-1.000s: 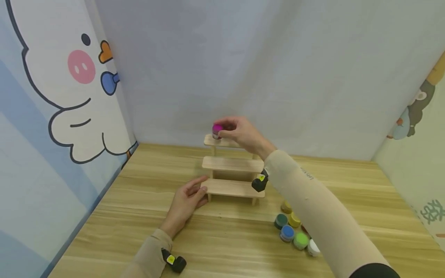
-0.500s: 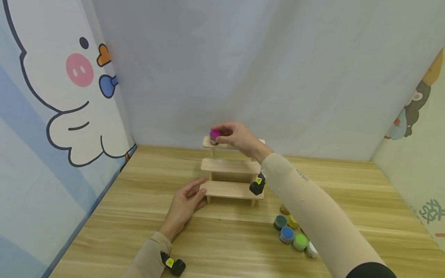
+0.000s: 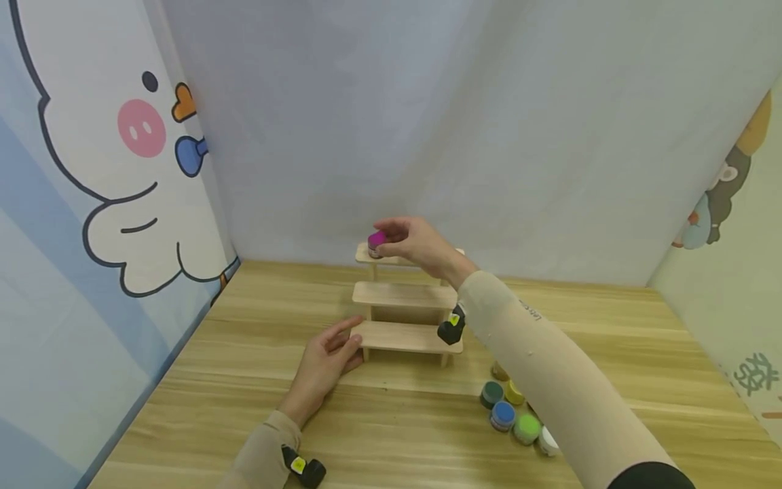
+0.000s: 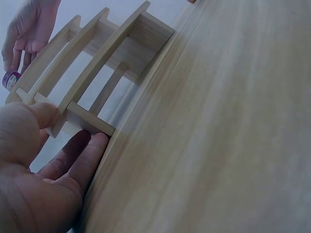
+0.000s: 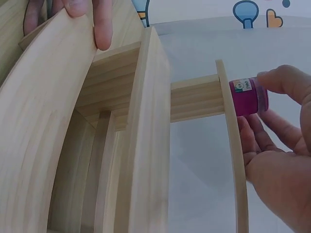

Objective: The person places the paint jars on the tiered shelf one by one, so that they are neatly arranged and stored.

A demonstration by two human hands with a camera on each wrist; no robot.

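Head view: one wooden stand point(image 3: 403, 295) with three stepped shelves sits on a wood-grain table point(image 3: 391, 441), and both my hands are at it. My right hand point(image 3: 421, 243) pinches one magenta jar point(image 3: 375, 243), thumb and fingers parted only by the jar's width. That jar is upright, its base on the top shelf point(image 3: 363, 255) close to the left end; the right wrist view shows one pale label point(image 5: 243, 86) on its side. My left hand point(image 3: 324, 360) grips the left end of the bottom shelf point(image 3: 403, 336), thumb over the board, fingertips against the leg.

At least six more small jars are grouped on the table, to the right of the stand and nearer me: dark green point(image 3: 491, 394), yellow point(image 3: 514, 392), olive point(image 3: 499, 371), blue point(image 3: 503, 415), light green point(image 3: 527, 429) and white point(image 3: 548, 443). My right sleeve point(image 3: 550, 367) hides part of this group. I cannot make out what fills any jar. The top shelf extends rightward beneath my hand, with open gaps between tiers. Close behind, a pale curtain point(image 3: 427, 136) meets the table's back edge.
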